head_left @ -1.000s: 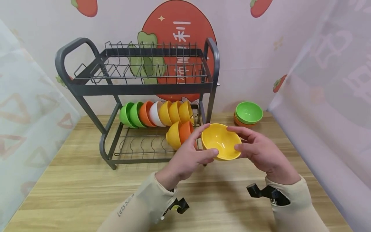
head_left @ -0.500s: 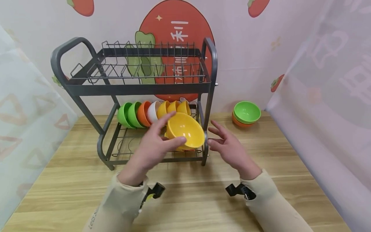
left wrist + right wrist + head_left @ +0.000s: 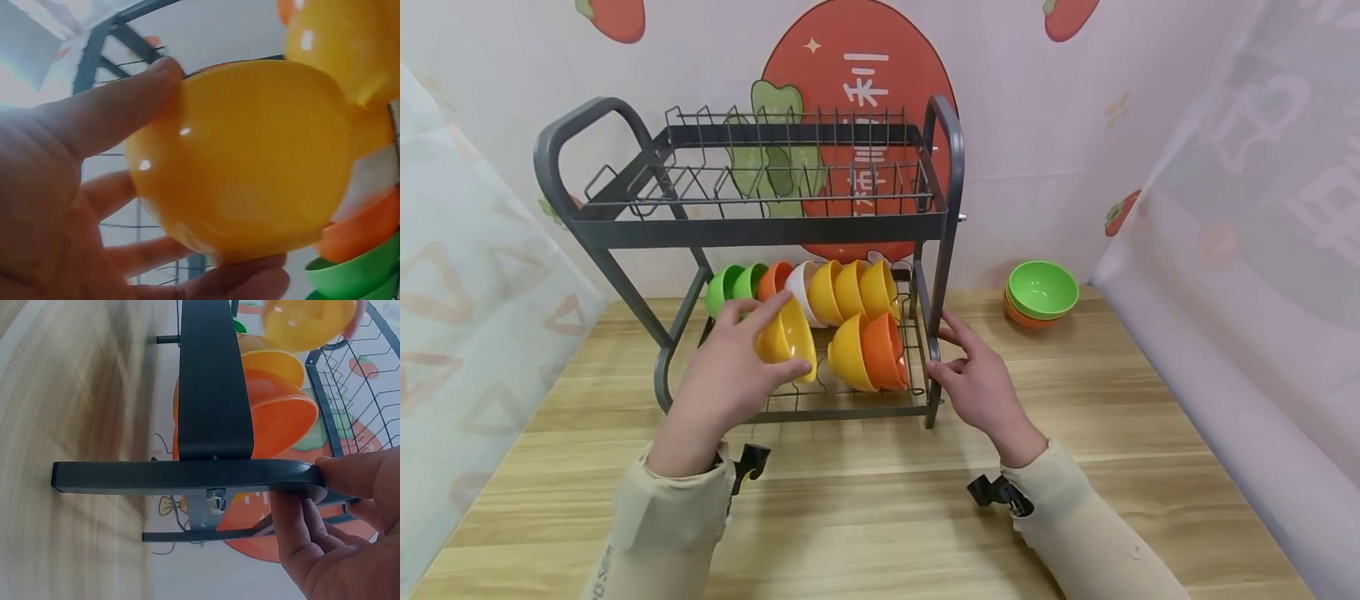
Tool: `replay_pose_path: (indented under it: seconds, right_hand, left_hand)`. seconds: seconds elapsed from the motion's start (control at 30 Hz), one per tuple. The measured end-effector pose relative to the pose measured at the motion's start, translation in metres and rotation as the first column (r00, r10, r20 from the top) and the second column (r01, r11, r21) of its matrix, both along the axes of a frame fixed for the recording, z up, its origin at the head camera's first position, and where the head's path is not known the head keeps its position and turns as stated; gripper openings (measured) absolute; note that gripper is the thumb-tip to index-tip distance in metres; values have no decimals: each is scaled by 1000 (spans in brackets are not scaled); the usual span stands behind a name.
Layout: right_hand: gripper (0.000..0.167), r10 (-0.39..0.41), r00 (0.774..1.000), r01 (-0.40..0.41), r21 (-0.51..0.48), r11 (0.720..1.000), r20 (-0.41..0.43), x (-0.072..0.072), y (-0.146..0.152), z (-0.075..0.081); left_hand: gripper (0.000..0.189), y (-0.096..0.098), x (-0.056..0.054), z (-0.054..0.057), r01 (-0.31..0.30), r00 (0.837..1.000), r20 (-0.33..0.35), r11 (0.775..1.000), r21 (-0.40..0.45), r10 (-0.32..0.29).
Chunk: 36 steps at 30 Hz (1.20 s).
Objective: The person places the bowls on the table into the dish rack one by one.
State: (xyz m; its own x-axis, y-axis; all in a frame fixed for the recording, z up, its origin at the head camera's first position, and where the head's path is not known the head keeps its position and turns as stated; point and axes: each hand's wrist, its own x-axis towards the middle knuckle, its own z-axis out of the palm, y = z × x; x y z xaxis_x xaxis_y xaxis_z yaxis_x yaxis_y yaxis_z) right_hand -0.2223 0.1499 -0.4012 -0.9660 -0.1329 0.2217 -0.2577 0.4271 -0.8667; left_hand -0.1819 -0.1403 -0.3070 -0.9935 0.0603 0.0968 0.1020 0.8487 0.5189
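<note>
My left hand (image 3: 718,371) holds a yellow bowl (image 3: 797,337) by its rim, thumb in front and fingers behind, tilted on its side over the lower tier of the dark metal dish rack (image 3: 760,232). In the left wrist view the bowl's rounded outside (image 3: 250,162) fills the middle. To its right on that tier stand another yellow bowl (image 3: 848,354) and an orange bowl (image 3: 883,354), nested on edge. My right hand (image 3: 985,387) pinches the rack's front right upright (image 3: 187,475) between thumb and fingers.
Behind, on the lower tier, a row of bowls runs from green (image 3: 721,287) through orange and white (image 3: 801,287) to yellow (image 3: 850,287). A green bowl (image 3: 1043,287) sits in an orange bowl (image 3: 1026,317) on the wooden table (image 3: 880,508), right of the rack.
The yellow bowl has gone from both hands to the left hand alone. It moved left to the lower tier and turned on its side. My right hand let go and took the rack's upright.
</note>
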Motion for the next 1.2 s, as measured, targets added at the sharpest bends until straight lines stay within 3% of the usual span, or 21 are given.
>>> replay_pose_path:
  seconds: [0.17, 0.4, 0.7, 0.87, 1.07, 1.2]
  right_hand:
    - [77, 0, 1000, 0, 0, 1000, -1, 1, 0, 0]
    - [77, -5, 1000, 5, -7, 1000, 1, 1, 0, 0]
    - [77, -17, 1000, 17, 7, 1000, -11, 0, 0, -2]
    - [77, -14, 1000, 15, 6, 1000, -13, 1, 0, -1]
    - [77, -12, 1000, 12, -2, 1000, -11, 2, -1, 1]
    - [77, -14, 1000, 14, 3, 1000, -10, 2, -1, 0]
  left_hand:
    - [84, 8, -14, -21, 50, 999, -2, 993, -109, -50]
    - [82, 25, -30, -46, 80, 997, -8, 985, -153, -82]
    - [86, 36, -37, -54, 103, 993, -38, 973, -206, -113]
    - [88, 34, -39, -58, 107, 994, -14, 982, -157, -110]
    - [89, 28, -43, -66, 109, 994, 32, 994, -10, -108]
    - [91, 25, -43, -70, 109, 993, 52, 994, 19, -110]
